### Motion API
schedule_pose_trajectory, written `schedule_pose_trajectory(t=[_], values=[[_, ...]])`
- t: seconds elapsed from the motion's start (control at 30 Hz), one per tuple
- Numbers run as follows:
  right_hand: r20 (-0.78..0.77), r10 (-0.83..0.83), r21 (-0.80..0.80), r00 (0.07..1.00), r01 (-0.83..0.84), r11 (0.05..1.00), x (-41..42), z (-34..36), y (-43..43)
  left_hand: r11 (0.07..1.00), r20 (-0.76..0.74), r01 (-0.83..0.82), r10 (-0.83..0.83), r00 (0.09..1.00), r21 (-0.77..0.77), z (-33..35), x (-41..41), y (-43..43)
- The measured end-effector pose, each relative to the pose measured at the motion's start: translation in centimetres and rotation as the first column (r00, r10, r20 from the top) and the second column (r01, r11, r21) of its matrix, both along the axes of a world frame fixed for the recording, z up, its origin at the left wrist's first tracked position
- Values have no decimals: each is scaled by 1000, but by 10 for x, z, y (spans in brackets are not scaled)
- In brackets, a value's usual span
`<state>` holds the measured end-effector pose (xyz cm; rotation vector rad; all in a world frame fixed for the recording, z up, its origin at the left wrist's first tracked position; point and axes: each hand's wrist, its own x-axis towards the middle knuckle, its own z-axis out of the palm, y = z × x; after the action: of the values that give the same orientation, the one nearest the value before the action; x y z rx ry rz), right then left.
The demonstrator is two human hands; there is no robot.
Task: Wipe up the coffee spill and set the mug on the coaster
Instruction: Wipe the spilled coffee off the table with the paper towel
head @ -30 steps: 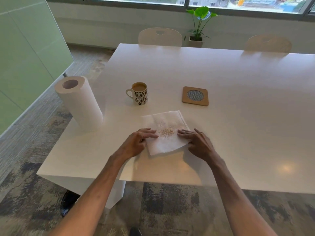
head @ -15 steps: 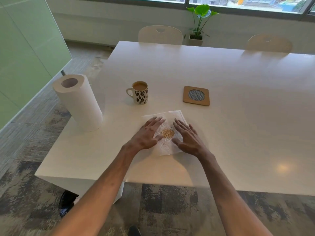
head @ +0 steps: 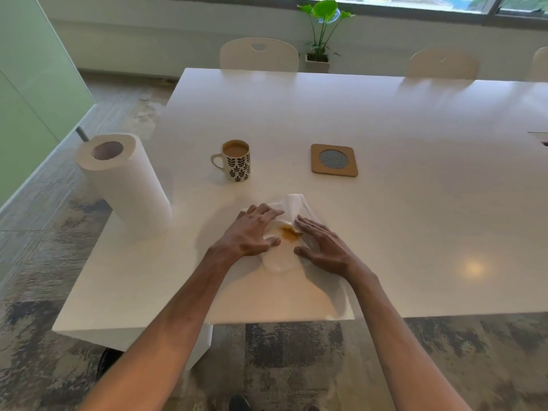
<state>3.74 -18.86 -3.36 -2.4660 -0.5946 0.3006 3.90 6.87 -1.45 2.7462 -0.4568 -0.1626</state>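
A white paper towel (head: 280, 259) lies bunched on the white table (head: 385, 218) near its front edge, with a brown coffee stain (head: 289, 232) soaked into its middle. My left hand (head: 252, 232) presses flat on the towel's left side and my right hand (head: 321, 247) presses on its right side, fingers spread. A white mug (head: 236, 160) with a black leaf pattern, full of milky coffee, stands behind the towel to the left. A square wooden coaster (head: 334, 160) with a grey round insert lies to the mug's right, with nothing on it.
A tall roll of paper towels (head: 124, 185) stands upright at the table's left edge. Cream chairs (head: 259, 54) are tucked in at the far side, with a potted plant (head: 320, 31) by the window. The table's front edge runs just below my wrists.
Both hands moved inward onto the towel and pushed it together; the flat sheet is now crumpled, its far edge lifted, and the coffee stain has grown larger and darker.
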Motion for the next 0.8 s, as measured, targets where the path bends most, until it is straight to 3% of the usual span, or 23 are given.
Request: schedule_pose_trajectory(t=[0.27, 0.43, 0.57, 0.67, 0.73, 0.8], values=[[21, -126, 90, 992, 124, 988, -17, 7, 13, 986, 12, -100, 102, 995, -135, 1, -13, -21], [24, -110, 165, 994, 104, 981, -19, 16, 16, 920, -105, -234, 211, 972, -316, -1, -19, -28], [-40, -192, 320, 981, 194, 927, -17, 26, 10, 779, -284, -321, 191, 940, -539, 5, -19, -30], [-145, -113, 419, 983, 164, 893, -13, 36, 7, 630, -381, -361, 110, 918, -687, 17, -15, -37], [-118, -108, 371, 987, 145, 917, -13, 36, 14, 498, -465, -424, 46, 884, -757, 26, -10, -43], [-26, -217, 360, 976, 212, 909, -11, 33, 23, 444, -493, -451, 24, 870, -774, 32, -5, -46]])
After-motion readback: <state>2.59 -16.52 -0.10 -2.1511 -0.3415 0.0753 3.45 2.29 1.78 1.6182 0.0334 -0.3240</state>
